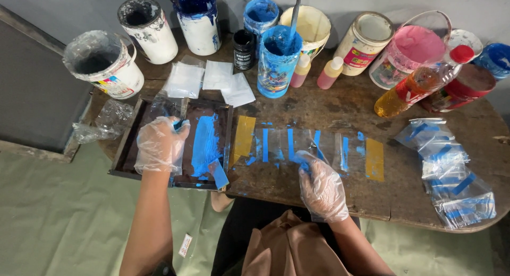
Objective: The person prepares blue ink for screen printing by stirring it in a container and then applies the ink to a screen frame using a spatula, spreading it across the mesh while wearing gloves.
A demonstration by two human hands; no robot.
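Note:
My left hand [159, 145], in a clear plastic glove, rests on a dark wooden screen-printing frame [123, 148] and grips something small and blue at its top edge. Blue ink is smeared across the frame's mesh, and a squeegee [218, 175] lies on it at the lower right. My right hand [320, 188], also gloved, pinches the edge of a clear plastic sheet [305, 146] with blue stripes. That sheet lies taped down on the wooden table [340, 109] with yellow tape [244, 135].
Open paint tubs stand along the back: white ones [103, 63], a blue one with a stick [278, 61], a pink one [409, 53]. An orange bottle [419, 85] lies at the right. Printed plastic bags [451, 180] are piled at the right edge. White packets [207, 77] lie behind the frame.

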